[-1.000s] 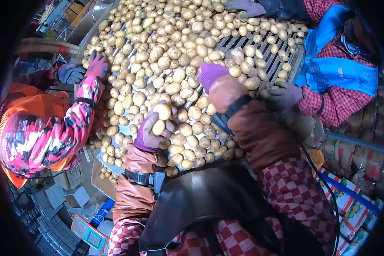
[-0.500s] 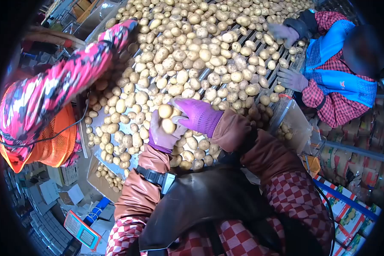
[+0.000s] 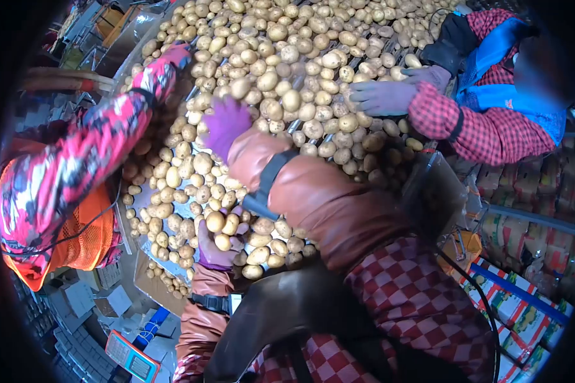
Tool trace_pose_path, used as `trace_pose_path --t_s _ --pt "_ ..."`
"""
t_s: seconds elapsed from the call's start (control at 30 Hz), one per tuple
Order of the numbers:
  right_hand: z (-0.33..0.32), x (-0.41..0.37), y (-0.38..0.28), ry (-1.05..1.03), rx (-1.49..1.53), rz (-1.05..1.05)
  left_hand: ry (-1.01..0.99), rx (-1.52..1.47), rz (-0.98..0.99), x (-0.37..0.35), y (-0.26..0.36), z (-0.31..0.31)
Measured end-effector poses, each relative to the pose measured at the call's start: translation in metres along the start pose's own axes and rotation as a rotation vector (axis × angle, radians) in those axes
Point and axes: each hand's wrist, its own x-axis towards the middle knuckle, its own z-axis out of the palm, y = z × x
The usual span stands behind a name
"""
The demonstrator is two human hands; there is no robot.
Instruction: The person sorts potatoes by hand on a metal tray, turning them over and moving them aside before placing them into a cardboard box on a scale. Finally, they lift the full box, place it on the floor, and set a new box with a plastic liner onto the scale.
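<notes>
My left hand (image 3: 218, 250), in a purple-and-grey glove, is low at the near end of the sorting table, palm up. Its fingers curl around a small cluster of potatoes (image 3: 215, 222). Farther up the pile, my right hand (image 3: 227, 126) in a purple glove reaches across with fingers spread, somewhat blurred. Just beyond its fingertips, a blurred potato (image 3: 241, 88) shows above the others. Loose potatoes (image 3: 291, 100) surround both hands, and my right forearm covers part of them.
On the left, a person's patterned sleeve (image 3: 118, 115) reaches into the pile. Opposite, at right, another person's gloved hand (image 3: 382, 97) lies over the potatoes. Metal slats show between potatoes. An orange-framed scale (image 3: 131, 356) stands low at left, printed cartons (image 3: 524, 313) at lower right.
My right hand has left the left hand and swung up and left over the pile. My left hand has lowered slightly, keeping its potatoes. The right-hand person's arm has extended inward.
</notes>
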Motion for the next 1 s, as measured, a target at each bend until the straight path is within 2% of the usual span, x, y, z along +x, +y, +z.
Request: trace_pose_path --t_s 0.07,0.13,0.2,0.23,0.27,0.3,0.33,0.4,0.47,0.5,0.57,0.67,0.77,0.9,1.0 --pt "-0.002 -0.035 -0.027 -0.089 0.253 0.030 0.051 -0.077 0.024 0.002 -0.002 0.010" --pt "-0.002 -0.070 -0.025 -0.199 0.339 -0.095 0.067 0.020 0.023 0.003 0.005 -0.002" --pt "-0.010 -0.100 0.002 -0.229 0.412 -0.346 0.062 0.011 0.016 0.001 0.000 -0.003" --pt "-0.011 -0.102 0.022 -0.177 0.603 -0.410 -0.023 -0.052 -0.027 0.000 -0.001 -0.008" --pt "-0.036 -0.097 0.040 -0.294 0.805 -0.209 -0.011 -0.029 -0.025 0.002 -0.001 -0.010" --pt "-0.018 -0.095 0.069 -0.122 0.880 -0.102 0.010 -0.010 -0.019 0.002 0.000 -0.011" --pt "-0.014 -0.078 0.113 -0.010 0.881 -0.136 0.032 0.010 -0.010 0.002 0.001 -0.012" --pt "-0.046 -0.049 0.155 0.264 0.866 0.108 0.062 -0.006 -0.024 0.004 0.002 -0.006" --pt "-0.078 -0.008 0.185 0.082 0.115 0.228 0.103 -0.017 -0.024 0.005 0.002 0.002" --pt "-0.087 0.006 0.193 -0.025 -0.098 0.274 0.071 -0.019 -0.039 0.007 0.003 0.002" --pt "-0.092 0.022 0.195 -0.180 -0.262 0.325 0.084 0.018 -0.035 0.009 0.004 -0.001" --pt "-0.091 0.036 0.187 -0.314 -0.366 0.348 0.072 0.020 -0.022 0.010 0.006 -0.005" --pt "-0.089 0.043 0.186 -0.357 -0.403 0.364 0.110 0.077 -0.011 0.010 0.004 -0.005" --pt "-0.086 0.055 0.196 -0.288 -0.325 0.382 0.172 0.142 0.020 0.009 0.004 0.012" --pt "-0.092 0.057 0.204 -0.220 -0.243 0.393 0.048 0.121 -0.003 0.008 0.005 0.000"
